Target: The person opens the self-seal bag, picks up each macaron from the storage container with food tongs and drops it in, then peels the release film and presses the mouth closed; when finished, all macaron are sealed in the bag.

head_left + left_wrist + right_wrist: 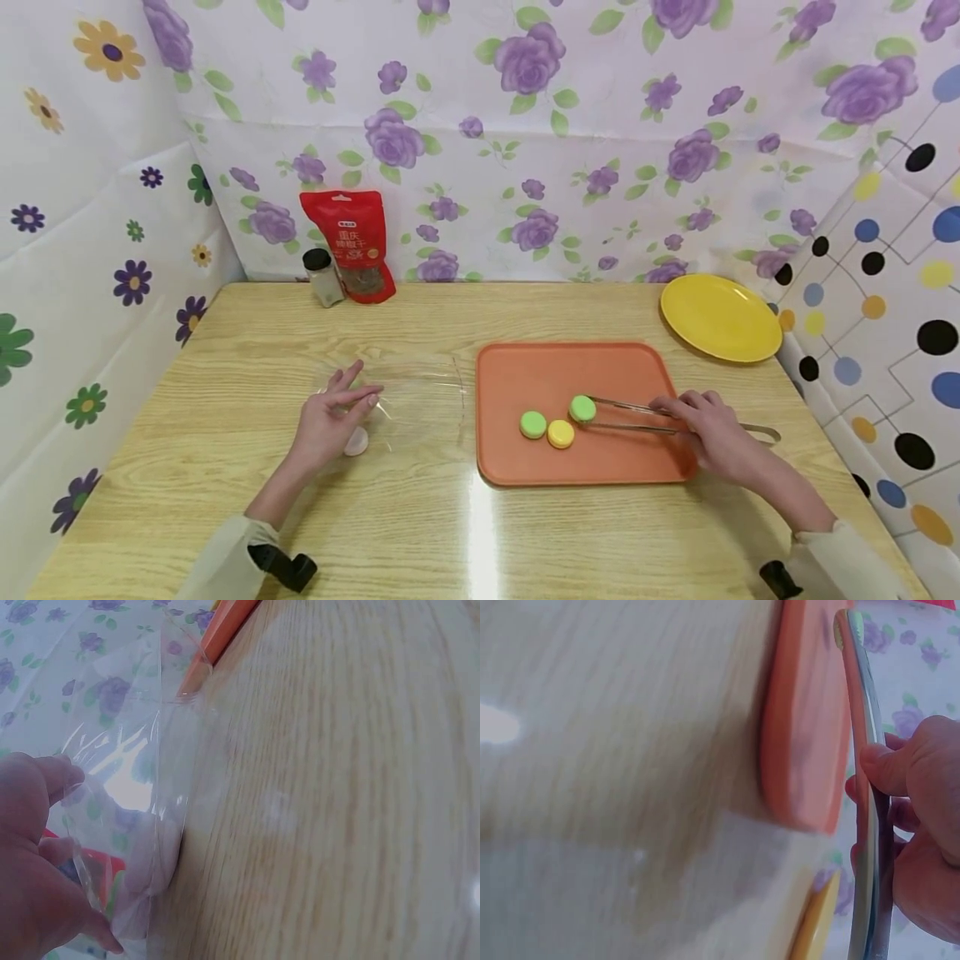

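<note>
My right hand [716,433] grips metal tongs [637,429] at the right end of the orange tray [615,367]. The tongs' tips close round a green macaron [582,408], which shows small and pale in the right wrist view. Beside it on the tray are another green macaron [533,425] and a yellow macaron [561,434]. Left of the tray, my left hand [330,421] pinches the edge of a clear plastic bag [423,404]. Through the film in the left wrist view shows a pale pink macaron [154,855], with a bit of green beside it.
A yellow plate [720,318] sits at the back right, close to the dotted wall cloth. At the back left a red pouch [348,237] stands next to a small black-capped jar [324,279]. The wooden table [405,533] meets flowered cloth at the back.
</note>
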A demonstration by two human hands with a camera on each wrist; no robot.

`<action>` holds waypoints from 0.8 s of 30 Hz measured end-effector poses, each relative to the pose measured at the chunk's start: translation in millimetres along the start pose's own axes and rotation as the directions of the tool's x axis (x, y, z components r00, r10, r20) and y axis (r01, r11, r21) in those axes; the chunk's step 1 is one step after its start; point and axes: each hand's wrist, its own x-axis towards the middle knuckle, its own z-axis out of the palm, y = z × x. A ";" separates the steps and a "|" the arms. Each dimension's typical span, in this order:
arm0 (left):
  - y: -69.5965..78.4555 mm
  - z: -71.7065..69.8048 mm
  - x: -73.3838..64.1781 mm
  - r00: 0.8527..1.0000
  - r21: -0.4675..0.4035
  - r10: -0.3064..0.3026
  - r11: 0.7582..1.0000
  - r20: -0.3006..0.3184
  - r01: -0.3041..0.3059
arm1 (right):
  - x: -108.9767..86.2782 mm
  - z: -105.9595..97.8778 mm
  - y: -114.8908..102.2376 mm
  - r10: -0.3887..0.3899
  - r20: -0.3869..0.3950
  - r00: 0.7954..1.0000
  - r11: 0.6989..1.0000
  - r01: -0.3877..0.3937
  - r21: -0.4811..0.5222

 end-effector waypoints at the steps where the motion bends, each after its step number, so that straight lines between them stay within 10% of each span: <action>1: -0.4 0.3 0.2 1.000 0.001 0.004 1.000 0.001 -0.004 | 2.9 -1.0 -2.3 0.001 0.004 1.000 1.000 -0.001 0.004; 24: 0.4 -2.4 1.4 1.000 0.008 0.014 1.000 -0.010 -0.014 | 145.6 45.2 -96.1 -0.079 0.201 0.976 0.986 0.047 0.157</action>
